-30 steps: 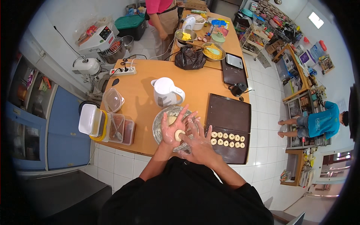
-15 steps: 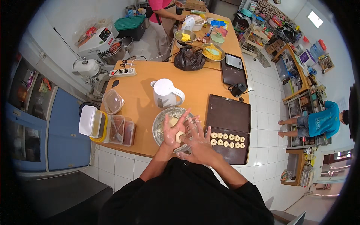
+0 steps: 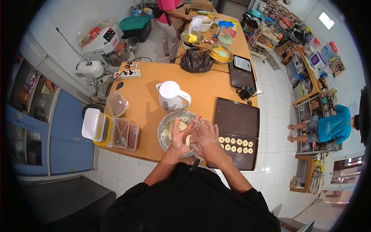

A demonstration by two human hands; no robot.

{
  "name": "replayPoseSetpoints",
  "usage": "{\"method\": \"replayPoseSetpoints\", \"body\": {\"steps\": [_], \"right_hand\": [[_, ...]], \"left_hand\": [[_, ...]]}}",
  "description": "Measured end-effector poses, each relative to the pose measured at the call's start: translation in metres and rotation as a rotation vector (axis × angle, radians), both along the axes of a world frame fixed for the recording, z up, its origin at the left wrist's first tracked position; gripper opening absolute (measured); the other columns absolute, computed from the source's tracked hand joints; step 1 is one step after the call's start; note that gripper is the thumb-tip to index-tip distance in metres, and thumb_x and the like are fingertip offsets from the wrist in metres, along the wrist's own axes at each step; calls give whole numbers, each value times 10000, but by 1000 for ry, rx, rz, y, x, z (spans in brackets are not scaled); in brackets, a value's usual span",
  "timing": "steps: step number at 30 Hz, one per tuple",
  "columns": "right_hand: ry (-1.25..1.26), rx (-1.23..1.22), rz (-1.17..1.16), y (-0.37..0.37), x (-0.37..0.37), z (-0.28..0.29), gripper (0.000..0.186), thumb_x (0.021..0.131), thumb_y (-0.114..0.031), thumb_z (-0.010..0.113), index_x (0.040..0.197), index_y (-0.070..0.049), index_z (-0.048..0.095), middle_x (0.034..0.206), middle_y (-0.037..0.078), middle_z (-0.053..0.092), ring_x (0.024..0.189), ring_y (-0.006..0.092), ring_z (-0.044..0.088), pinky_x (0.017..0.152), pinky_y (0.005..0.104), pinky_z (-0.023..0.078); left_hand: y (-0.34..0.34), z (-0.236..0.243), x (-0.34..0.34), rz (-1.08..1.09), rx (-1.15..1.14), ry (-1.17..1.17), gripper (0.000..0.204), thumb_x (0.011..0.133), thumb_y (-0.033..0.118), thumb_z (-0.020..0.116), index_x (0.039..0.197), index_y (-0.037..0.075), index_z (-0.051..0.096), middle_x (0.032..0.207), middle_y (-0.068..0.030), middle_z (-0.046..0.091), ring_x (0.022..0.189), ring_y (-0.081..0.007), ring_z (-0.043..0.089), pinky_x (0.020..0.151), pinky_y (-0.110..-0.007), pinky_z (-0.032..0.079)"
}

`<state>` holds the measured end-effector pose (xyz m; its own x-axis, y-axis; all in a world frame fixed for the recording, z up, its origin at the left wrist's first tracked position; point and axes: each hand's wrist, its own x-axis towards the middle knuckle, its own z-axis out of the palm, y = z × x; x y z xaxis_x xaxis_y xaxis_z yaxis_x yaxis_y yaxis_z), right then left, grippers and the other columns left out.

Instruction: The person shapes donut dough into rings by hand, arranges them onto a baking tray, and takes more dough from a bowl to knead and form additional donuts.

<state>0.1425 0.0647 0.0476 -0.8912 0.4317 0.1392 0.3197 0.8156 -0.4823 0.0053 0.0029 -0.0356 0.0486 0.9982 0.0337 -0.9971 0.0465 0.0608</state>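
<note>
Above the metal bowl (image 3: pixel 162 139), a small pale dough ring (image 3: pixel 188 140) is held between my two floury hands. My left hand (image 3: pixel 179 140) is turned palm up, with the ring against its palm and its fingers raised. From the other side, my right hand (image 3: pixel 209 141) closes on the ring; its fingertips are partly hidden, so I cannot tell if one passes through the hole. A lump of dough (image 3: pixel 170 128) lies in the bowl under my hands. To the right, a dark baking tray (image 3: pixel 247 162) bears two rows of shaped dough rings (image 3: pixel 239 142).
Beyond the bowl stands a white electric kettle (image 3: pixel 170 94). A second dark tray (image 3: pixel 236 116) adjoins the ring tray. Plastic containers (image 3: pixel 120 129) line the table's left edge. Farther off are a black plastic bag (image 3: pixel 196 61), a power strip (image 3: pixel 129 74) and two other people.
My right hand has drawn in closer over the dough ring, and its fingers have come up beside those of the left. The ring now shows edge-on, shifted slightly right. The trays look unchanged.
</note>
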Motion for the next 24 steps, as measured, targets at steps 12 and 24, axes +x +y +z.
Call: {"method": "replayPoseSetpoints", "body": {"steps": [12, 24], "right_hand": [[82, 3, 5, -3, -1, -1, 452, 765, -174, 762, 1195, -109, 639, 1459, 211, 380, 1372, 475, 306, 1083, 650, 278], [0, 96, -14, -15, 6, 12, 287, 762, -256, 773, 1027, -156, 728, 1473, 213, 370, 1390, 498, 271, 1059, 710, 265]], "left_hand": [[2, 13, 2, -45, 31, -181, 957, 869, 785, 370, 1574, 167, 177, 1570, -237, 248, 1443, -398, 272, 1166, -572, 224], [4, 5, -3, -36, 91, -178, 957, 872, 794, 346, 1575, 176, 148, 1566, -254, 240, 1422, -408, 310, 1142, -570, 293]]}}
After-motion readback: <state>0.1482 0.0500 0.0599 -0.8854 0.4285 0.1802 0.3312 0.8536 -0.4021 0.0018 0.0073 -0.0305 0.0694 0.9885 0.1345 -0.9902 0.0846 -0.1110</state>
